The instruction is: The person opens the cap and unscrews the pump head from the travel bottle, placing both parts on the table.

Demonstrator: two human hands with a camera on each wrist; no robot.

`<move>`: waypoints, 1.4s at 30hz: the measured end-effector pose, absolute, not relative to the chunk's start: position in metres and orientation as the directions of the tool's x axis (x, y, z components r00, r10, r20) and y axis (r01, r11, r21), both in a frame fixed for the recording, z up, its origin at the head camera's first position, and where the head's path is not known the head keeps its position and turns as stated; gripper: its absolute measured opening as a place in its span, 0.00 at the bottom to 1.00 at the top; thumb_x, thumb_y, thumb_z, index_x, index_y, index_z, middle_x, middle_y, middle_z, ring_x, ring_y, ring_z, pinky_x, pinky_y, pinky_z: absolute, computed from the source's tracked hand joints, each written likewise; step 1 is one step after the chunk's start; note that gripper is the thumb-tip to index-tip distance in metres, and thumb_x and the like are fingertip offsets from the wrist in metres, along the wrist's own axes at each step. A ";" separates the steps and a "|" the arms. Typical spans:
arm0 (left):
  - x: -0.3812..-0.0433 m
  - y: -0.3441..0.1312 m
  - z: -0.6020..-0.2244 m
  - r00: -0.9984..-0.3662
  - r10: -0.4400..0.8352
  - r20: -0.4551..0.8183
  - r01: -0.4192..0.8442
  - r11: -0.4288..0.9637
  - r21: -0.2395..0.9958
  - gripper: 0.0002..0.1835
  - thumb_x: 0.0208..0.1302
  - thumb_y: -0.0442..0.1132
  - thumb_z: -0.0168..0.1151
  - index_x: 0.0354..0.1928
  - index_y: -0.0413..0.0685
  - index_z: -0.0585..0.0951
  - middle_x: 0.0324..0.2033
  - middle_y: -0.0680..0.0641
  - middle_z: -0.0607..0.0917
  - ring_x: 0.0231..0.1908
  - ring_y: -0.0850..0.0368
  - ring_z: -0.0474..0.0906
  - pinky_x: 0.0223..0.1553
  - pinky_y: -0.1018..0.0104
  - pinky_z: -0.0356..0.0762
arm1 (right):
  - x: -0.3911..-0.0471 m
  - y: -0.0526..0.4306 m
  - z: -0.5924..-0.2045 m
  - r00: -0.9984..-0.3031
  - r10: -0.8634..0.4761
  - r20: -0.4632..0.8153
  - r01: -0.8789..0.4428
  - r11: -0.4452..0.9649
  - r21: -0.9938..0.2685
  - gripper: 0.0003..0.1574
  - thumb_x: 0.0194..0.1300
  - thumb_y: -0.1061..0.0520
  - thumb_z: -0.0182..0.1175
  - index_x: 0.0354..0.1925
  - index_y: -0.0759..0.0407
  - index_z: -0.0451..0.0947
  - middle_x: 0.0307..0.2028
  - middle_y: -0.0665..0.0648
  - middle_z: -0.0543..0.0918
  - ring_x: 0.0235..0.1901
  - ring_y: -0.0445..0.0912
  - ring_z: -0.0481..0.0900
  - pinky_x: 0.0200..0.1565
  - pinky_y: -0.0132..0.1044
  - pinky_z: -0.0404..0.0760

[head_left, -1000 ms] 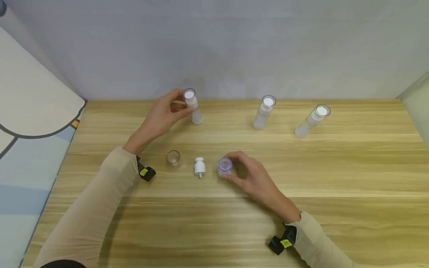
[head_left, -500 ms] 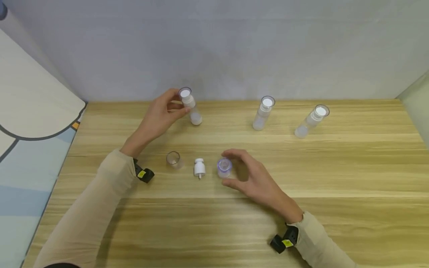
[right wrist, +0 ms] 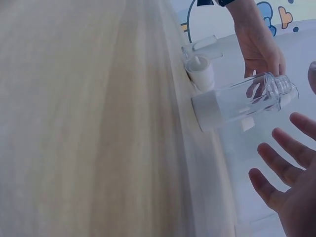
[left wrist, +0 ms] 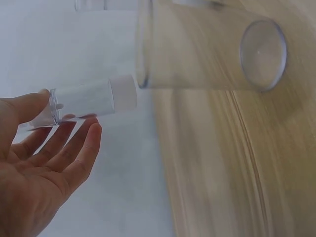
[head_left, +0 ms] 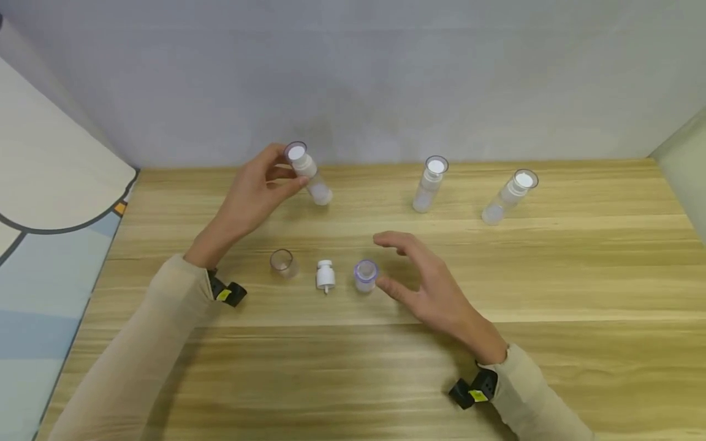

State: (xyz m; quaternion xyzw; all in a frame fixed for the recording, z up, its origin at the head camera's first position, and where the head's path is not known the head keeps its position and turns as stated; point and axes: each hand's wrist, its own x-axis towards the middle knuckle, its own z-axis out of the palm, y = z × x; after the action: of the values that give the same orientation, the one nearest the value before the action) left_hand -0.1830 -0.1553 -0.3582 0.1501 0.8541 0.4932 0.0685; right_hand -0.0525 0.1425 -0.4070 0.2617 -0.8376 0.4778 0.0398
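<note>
At the back left, my left hand (head_left: 248, 199) pinches a clear, white-based bottle (head_left: 309, 174) near its capped top, thumb on one side and fingers on the other. The bottle leans left; whether its base touches the table I cannot tell. My right hand (head_left: 432, 285) is spread beside an uncapped clear bottle (head_left: 365, 278), which stands upright; in the right wrist view its threaded neck (right wrist: 284, 91) is bare and the fingers are apart from it. Left of this bottle are a white pump head (head_left: 325, 277) and a clear cap (head_left: 284, 264).
Two more capped bottles stand towards the back of the table, one right of centre (head_left: 428, 187) and another further right (head_left: 506, 199). A grey wall (head_left: 386, 92) rises behind the wooden table (head_left: 353, 380). A patterned panel (head_left: 55, 275) lies at the left.
My right hand has let go of the uncapped bottle, spread its fingers and drawn back to the right. My left hand has moved slightly left, tipping the top of its bottle that way.
</note>
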 end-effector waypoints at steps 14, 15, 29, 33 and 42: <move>-0.151 -0.134 -0.339 -0.916 0.383 0.121 0.263 0.342 0.902 0.23 0.70 0.30 0.67 0.64 0.37 0.74 0.60 0.40 0.82 0.60 0.44 0.84 0.54 0.70 0.87 | -0.057 0.144 -0.391 -0.838 -0.360 0.409 -0.543 0.492 -0.680 0.37 0.62 0.57 0.75 0.67 0.57 0.74 0.70 0.59 0.76 0.71 0.54 0.73 0.73 0.51 0.73; -0.149 -0.133 -0.338 -0.912 0.389 0.128 0.269 0.334 0.903 0.23 0.70 0.29 0.67 0.64 0.37 0.74 0.60 0.40 0.82 0.60 0.44 0.84 0.54 0.70 0.87 | -0.057 0.143 -0.390 -0.837 -0.358 0.413 -0.545 0.496 -0.675 0.37 0.62 0.56 0.75 0.67 0.57 0.74 0.70 0.59 0.76 0.71 0.54 0.73 0.73 0.51 0.73; -0.116 -0.113 -0.328 -0.847 0.474 0.242 0.397 0.261 0.880 0.26 0.64 0.26 0.71 0.63 0.35 0.75 0.55 0.40 0.85 0.56 0.47 0.87 0.53 0.67 0.88 | -0.061 0.141 -0.377 -0.818 -0.302 0.489 -0.572 0.512 -0.640 0.39 0.58 0.57 0.79 0.64 0.63 0.75 0.63 0.62 0.81 0.67 0.55 0.77 0.74 0.46 0.73; -0.107 -0.108 -0.327 -0.831 0.490 0.262 0.418 0.239 0.877 0.26 0.64 0.26 0.71 0.63 0.35 0.76 0.54 0.41 0.85 0.56 0.49 0.87 0.54 0.67 0.88 | -0.061 0.139 -0.375 -0.814 -0.294 0.500 -0.577 0.501 -0.645 0.39 0.57 0.57 0.79 0.64 0.63 0.75 0.62 0.61 0.82 0.66 0.54 0.78 0.73 0.44 0.74; -0.086 -0.101 -0.329 -0.786 0.531 0.316 0.475 0.193 0.859 0.26 0.63 0.27 0.72 0.63 0.37 0.76 0.55 0.43 0.85 0.55 0.53 0.86 0.57 0.66 0.86 | -0.059 0.135 -0.370 -0.811 -0.279 0.515 -0.582 0.482 -0.655 0.35 0.56 0.61 0.79 0.60 0.65 0.77 0.55 0.61 0.84 0.56 0.52 0.82 0.60 0.46 0.83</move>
State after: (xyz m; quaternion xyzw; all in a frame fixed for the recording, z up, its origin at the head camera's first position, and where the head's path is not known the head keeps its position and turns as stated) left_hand -0.0858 -0.1007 -0.3288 0.3258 0.7719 0.5453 0.0257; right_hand -0.0587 0.1352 -0.3698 0.2551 -0.8433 0.4406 0.1720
